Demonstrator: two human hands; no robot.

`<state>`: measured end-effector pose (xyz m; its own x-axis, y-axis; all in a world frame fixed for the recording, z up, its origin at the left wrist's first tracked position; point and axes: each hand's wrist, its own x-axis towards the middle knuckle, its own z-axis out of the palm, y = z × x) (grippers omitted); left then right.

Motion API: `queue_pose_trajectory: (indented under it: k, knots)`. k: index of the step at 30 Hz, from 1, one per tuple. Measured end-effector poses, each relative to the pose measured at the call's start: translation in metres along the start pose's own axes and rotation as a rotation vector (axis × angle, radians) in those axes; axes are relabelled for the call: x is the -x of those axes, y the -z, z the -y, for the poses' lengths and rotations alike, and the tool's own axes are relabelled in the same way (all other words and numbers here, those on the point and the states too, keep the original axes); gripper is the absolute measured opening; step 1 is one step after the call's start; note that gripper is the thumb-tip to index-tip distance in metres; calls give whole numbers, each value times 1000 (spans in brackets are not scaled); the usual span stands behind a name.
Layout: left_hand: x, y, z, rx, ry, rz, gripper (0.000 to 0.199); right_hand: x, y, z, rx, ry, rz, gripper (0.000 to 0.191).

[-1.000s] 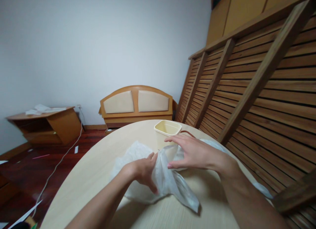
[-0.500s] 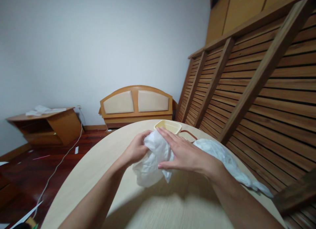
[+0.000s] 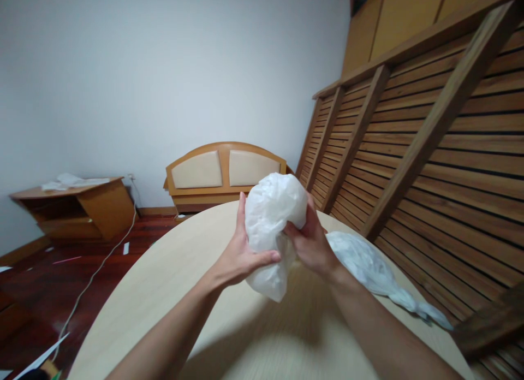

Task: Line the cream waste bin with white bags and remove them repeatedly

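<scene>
A crumpled white plastic bag (image 3: 273,211) is held up above the pale round table (image 3: 176,271), puffed out into a rounded bundle. My left hand (image 3: 239,251) grips its left side, thumb across the front and fingers behind. On the right, my right hand (image 3: 311,241) pinches the bag with the thumb pressed into a fold. Whatever may be inside the bag cannot be seen. A second white plastic bag (image 3: 364,260), its end twisted narrow, lies on the table just right of my right wrist.
Slatted wooden panels (image 3: 409,167) lean along the table's right side. Beyond the far edge stands a headboard (image 3: 225,191) with two cream pads. To the left, a low wooden cabinet (image 3: 98,211) bears white sheets, and a cable (image 3: 98,281) trails over the dark floor.
The bag has been raised and turned, and looks fuller and rounder. My right hand has closed on its right side. The yellow tray seen behind it earlier is now hidden.
</scene>
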<state>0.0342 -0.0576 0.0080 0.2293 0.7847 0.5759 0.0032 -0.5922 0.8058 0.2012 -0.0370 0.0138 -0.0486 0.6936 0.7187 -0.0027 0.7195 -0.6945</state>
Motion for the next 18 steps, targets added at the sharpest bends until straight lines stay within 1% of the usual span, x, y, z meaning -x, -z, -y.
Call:
queue_pose_trajectory:
  k: [1,2,4,6,7,8,10,11,12,14,15,16,17,18]
  knots:
    - [1,-4,0,12,55,14,112,3,-3,-3,11,-12,49,64]
    - [1,-8,1,2,111,-1,98,6,-5,-5,29,-33,128,65]
    - [1,-11,5,-39,205,-101,71,11,-8,-6,80,-85,346,64]
    - [-2,-8,11,-81,249,-197,60,12,-7,-3,128,-111,548,58]
    - [-4,-3,14,-110,254,-192,57,10,-3,0,137,-115,627,52]
    - [-7,4,16,-160,240,-161,53,8,2,5,139,-130,687,46]
    - [-12,22,19,-372,189,-92,39,0,16,13,149,-197,760,37]
    - [-13,33,19,-539,182,-89,32,-4,26,16,193,-261,751,35]
    - [-14,45,20,-741,207,-84,30,-9,36,17,262,-304,715,36]
    - [-14,69,22,-1147,370,-28,36,-19,60,14,508,-344,563,32]
    - [-13,81,24,-1309,477,17,38,-23,73,8,673,-348,445,30]
    - [-12,90,26,-1435,594,72,40,-27,86,1,847,-361,317,29]
    - [-10,99,29,-1469,654,89,38,-29,99,-8,997,-377,199,28]
    - [-9,105,32,-1485,704,113,36,-31,111,-18,1098,-409,139,28]
